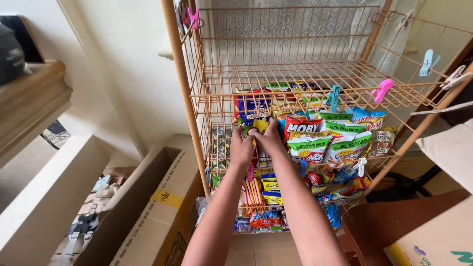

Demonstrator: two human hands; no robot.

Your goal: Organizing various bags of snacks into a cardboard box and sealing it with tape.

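Both my arms reach forward into a copper-coloured wire rack. My left hand and my right hand meet at the left end of the middle shelf, their fingers closed on the lower edge of a blue and yellow snack bag. Next to it stand a red snack bag and several white and green snack bags. The top shelf holds nothing. A lower shelf carries small packets and sweets.
Coloured clothes pegs clip to the rack's wires. An open cardboard box sits on the floor left of the rack. A wooden cabinet edge juts out at far left. Another cardboard box lies at bottom right.
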